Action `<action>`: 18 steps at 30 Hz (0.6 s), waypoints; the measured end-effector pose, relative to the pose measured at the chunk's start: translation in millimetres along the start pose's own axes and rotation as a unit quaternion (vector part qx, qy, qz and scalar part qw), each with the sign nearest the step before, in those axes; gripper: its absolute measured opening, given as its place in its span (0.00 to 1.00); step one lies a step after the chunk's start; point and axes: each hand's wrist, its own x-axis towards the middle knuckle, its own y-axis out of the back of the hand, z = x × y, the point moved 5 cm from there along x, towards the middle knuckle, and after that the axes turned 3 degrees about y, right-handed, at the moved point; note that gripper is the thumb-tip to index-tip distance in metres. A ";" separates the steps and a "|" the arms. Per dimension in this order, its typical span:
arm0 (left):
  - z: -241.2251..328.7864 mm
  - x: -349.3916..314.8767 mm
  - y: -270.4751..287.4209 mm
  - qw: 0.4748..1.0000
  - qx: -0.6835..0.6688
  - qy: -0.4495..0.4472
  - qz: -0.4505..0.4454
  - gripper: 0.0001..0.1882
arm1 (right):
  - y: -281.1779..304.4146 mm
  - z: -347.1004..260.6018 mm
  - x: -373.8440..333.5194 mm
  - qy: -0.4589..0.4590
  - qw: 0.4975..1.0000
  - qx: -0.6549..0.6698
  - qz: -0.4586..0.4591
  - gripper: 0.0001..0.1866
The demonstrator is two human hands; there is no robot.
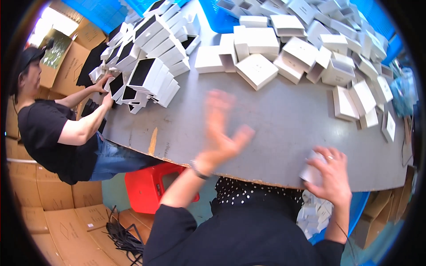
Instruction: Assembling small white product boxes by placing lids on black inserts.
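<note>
My left hand (222,135) is over the middle of the grey table (262,128), blurred by motion, with fingers spread and nothing in it. Near the table's front edge at the right, my right hand (332,174) is closed round a small white piece (312,169); its exact kind is mostly hidden by the fingers. Beyond my hands lie many loose white cardboard box sleeves (257,71), several showing open ends. At the far left of the table, white boxes with black faces (148,73) are piled up.
At the left, a co-worker (57,128) in black touches the piled boxes with both hands. A red stool (144,188) stands below the table edge. Brown cartons (66,230) fill the lower left. Under the table's right front, white pieces (314,215) lie beside a blue bin edge (360,212).
</note>
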 end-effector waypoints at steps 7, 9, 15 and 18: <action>-92.9 67.0 191.7 0.850 0.418 0.130 0.292 0.46 | 33.3 2.6 147.7 0.199 0.964 -0.005 0.177 0.38; -98.2 74.1 201.2 0.855 0.397 0.159 0.294 0.46 | 14.4 0.8 226.5 0.214 0.945 -0.079 0.233 0.38; -107.8 66.7 201.2 0.882 0.409 0.107 0.206 0.22 | 2.6 -42.1 224.3 0.177 0.974 -0.057 0.126 0.38; -119.8 71.2 220.8 0.907 0.370 0.082 0.184 0.20 | -12.2 -58.0 181.3 0.227 0.965 -0.021 0.132 0.38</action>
